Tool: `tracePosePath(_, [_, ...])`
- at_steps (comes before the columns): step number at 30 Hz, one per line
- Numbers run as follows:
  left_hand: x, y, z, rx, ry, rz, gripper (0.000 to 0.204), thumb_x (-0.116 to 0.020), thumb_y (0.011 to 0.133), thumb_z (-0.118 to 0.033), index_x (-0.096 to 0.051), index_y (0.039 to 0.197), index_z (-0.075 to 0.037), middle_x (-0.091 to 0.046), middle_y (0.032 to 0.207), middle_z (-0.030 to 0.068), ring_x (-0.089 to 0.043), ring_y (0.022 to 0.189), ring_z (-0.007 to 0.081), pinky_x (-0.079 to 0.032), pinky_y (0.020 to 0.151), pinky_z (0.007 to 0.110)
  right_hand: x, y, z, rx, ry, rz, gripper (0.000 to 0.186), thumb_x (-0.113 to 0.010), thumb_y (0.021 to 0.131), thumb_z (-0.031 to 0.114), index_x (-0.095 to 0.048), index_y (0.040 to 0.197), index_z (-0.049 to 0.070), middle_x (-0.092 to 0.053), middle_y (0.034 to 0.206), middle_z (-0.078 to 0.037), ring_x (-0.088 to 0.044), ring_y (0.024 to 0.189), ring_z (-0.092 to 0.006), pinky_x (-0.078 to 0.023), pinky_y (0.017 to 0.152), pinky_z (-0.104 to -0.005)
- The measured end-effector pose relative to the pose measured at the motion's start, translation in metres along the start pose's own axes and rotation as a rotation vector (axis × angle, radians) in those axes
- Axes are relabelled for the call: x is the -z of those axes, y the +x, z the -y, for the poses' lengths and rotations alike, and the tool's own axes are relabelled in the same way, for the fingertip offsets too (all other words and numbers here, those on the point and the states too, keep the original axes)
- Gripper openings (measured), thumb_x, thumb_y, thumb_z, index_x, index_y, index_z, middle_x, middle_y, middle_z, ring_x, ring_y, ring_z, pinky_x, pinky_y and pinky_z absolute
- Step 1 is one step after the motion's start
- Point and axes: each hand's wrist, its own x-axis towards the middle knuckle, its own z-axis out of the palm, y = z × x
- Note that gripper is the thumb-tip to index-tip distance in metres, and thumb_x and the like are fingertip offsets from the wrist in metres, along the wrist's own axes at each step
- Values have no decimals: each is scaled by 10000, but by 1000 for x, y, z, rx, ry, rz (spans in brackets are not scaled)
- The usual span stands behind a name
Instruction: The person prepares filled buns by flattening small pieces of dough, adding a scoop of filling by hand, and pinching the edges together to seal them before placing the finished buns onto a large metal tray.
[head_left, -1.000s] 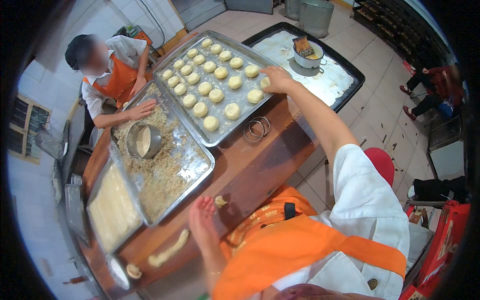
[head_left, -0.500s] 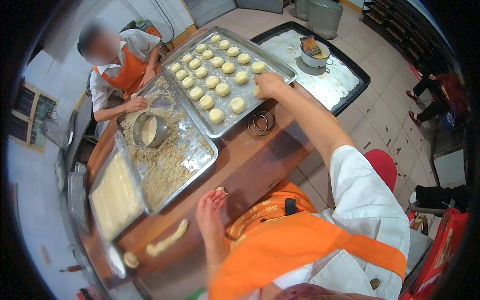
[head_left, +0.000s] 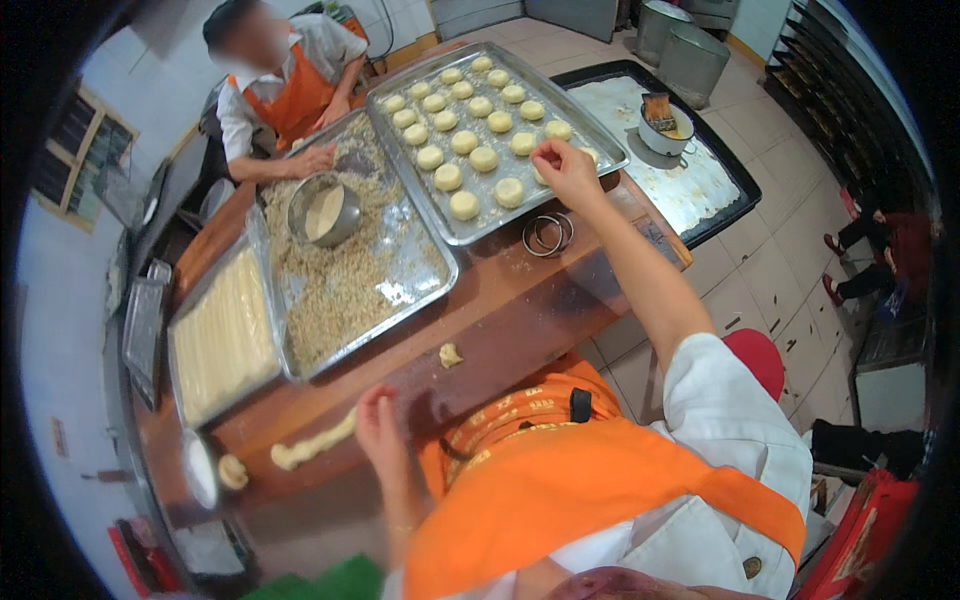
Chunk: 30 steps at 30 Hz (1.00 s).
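Note:
My left hand is at the right end of a pale dough rope on the wooden table; its fingers are bent together over that end and slightly blurred. A small torn dough lump lies by itself on the wood, farther right. Over the near right corner of a metal tray, my right hand has its fingers drawn together, with nothing visible in them. Rows of round, flattened dough pieces fill the tray. One round sits partly hidden under the right fingertips.
Left of the rounds stands a tray of crumbly filling with a metal bowl. Pale dough sheets lie nearer left. Metal rings rest by the tray. A brush pot stands on a black-rimmed tray. A co-worker stands opposite.
My left hand has moved left to the dough rope's end. My right hand has lifted slightly off the dough round at the tray's corner. The whole view has shifted a little.

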Motion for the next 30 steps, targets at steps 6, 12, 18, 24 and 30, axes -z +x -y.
tracePosePath(6, [84,-17,49,-124,1198,-61,650,-600,844,-67,-403,1462,-35,-408,1508,191,-332,1435,352,-217,1149,539,-54,-115,74,338,121,385,88,-685,851,76,-678,929,36,-680,889,-125,-670,805,-286,-538,687,-366])
tracePosePath(12, [106,-9,36,-173,1173,-71,454,-667,834,-72,-584,1280,-81,-580,1175,122,-520,1198,312,-267,1111,543,-116,-175,125,443,191,749,113,-684,846,60,-672,952,23,-674,919,-163,-658,842,-342,-532,724,-392])
tracePosePath(18, [131,-3,48,-203,1038,-90,269,-720,803,-81,-659,1065,-91,-582,1068,91,-538,1133,301,-291,1080,543,-190,-199,185,634,224,943,178,-693,850,124,-669,996,25,-661,953,-184,-633,901,-381,-511,796,-449])
tracePosePath(24, [166,-3,43,-229,1081,-28,236,-699,825,-73,-632,1049,-102,-595,1078,63,-546,1146,270,-245,1108,555,-256,-216,215,904,151,771,256,-708,832,143,-632,1051,32,-642,989,-160,-615,911,-367,-504,803,-441])
tracePosePath(30, [177,2,56,-172,899,17,284,-664,861,-101,-589,1135,-81,-603,1155,81,-546,1160,289,-217,1142,513,-279,-219,226,400,292,1199,282,-726,828,204,-632,1018,17,-675,901,-146,-656,801,-333,-529,728,-432])
